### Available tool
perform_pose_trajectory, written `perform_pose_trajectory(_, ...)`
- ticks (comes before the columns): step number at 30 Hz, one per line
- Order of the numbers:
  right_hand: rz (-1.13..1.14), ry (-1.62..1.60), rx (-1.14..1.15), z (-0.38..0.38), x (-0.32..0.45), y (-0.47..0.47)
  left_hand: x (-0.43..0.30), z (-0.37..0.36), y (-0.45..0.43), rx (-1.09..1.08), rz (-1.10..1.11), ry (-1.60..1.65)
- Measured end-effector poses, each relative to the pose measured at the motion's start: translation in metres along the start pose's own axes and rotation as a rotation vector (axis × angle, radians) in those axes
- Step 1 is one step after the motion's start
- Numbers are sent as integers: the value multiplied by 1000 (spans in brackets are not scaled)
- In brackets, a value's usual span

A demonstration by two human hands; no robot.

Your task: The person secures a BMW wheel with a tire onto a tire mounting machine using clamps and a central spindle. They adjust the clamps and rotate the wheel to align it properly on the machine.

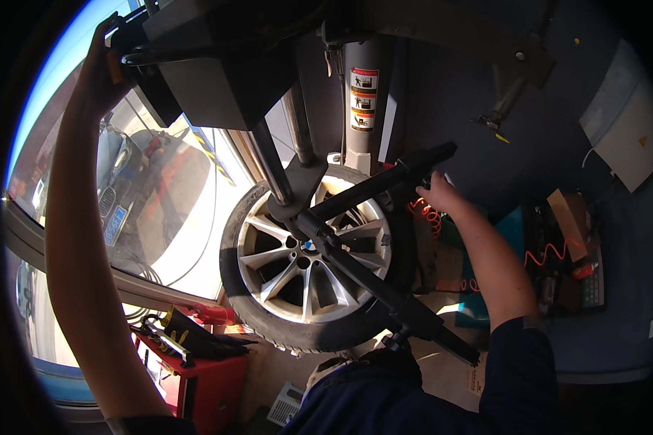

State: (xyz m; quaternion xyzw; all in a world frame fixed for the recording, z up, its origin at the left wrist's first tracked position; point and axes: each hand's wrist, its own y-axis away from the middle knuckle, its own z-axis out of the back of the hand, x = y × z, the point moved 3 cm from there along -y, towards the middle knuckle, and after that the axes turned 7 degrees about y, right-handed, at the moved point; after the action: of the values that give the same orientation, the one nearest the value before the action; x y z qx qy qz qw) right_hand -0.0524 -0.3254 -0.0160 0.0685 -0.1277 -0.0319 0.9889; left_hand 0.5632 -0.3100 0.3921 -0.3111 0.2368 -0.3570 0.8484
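Observation:
An alloy car wheel with its tyre (318, 272) lies flat before me, a BMW badge at its hub. Over it stands the press assembly of a tyre changer, with two chromed rods (272, 157) running down to a bracket and black arms (370, 283) spreading across the rim. My left hand (100, 73) is raised at the upper left, gripping the side of the dark control housing (217, 87); its fingers are partly in shadow. At the outer part of the upper black arm (375, 187), my right hand (443, 194) closes around a dark handle, mostly hidden by the fingers.
A red tool cabinet (212, 386) with tools on top stands at lower left. Behind the wheel rises a grey column (363, 103) with warning stickers. Orange coiled air hose (432, 217) hangs at right near a cluttered tray (593, 283). Through the glass, a parked car (109, 179) shows.

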Motion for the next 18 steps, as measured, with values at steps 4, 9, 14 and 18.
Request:
perform_pose_trajectory(4, -3, -21, 20, -5, -3, 0, -3, -1, 1, -8, -50, -45)
perform_pose_trajectory(9, -1, -27, 48, -11, -4, -1, 5, 0, -10, -51, 367, 725)
perform_pose_trajectory(14, -18, 3, 72, -11, -3, 1, 0, 3, -13, -245, 668, 797)
perform_pose_trajectory(18, -47, -16, 100, -8, 0, 2, 2, 1, -16, -385, 694, 1037)
